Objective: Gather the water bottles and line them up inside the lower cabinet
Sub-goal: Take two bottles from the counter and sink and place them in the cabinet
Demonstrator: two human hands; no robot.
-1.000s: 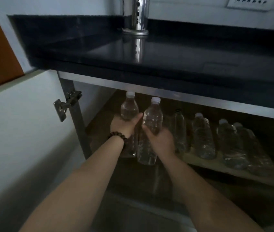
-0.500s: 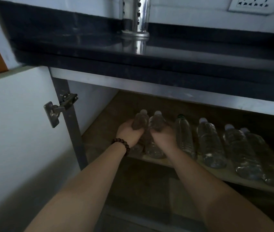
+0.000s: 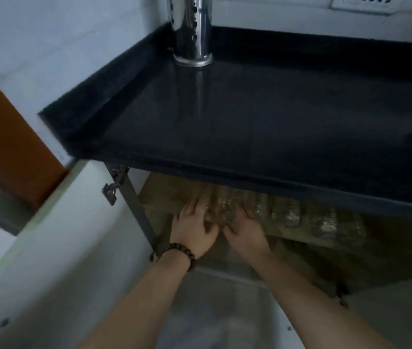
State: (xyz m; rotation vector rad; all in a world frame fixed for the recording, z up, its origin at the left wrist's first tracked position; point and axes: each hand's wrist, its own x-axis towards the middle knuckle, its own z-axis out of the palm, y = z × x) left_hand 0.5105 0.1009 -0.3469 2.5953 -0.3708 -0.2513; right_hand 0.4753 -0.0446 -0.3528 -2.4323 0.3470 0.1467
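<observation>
Both bottles (image 3: pixel 221 210) now stand beside the shelf's (image 3: pixel 298 239) row; left hand (image 3: pixel 194 229) and right hand (image 3: pixel 246 230), fingers released, should nudge them flush gently.

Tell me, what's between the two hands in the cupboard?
The head view shows the lower ends of two water bottles lying on the shelf, between the left hand and right hand.

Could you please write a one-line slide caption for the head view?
Left hand and right hand at the water bottles lined on the cabinet shelf.
</observation>
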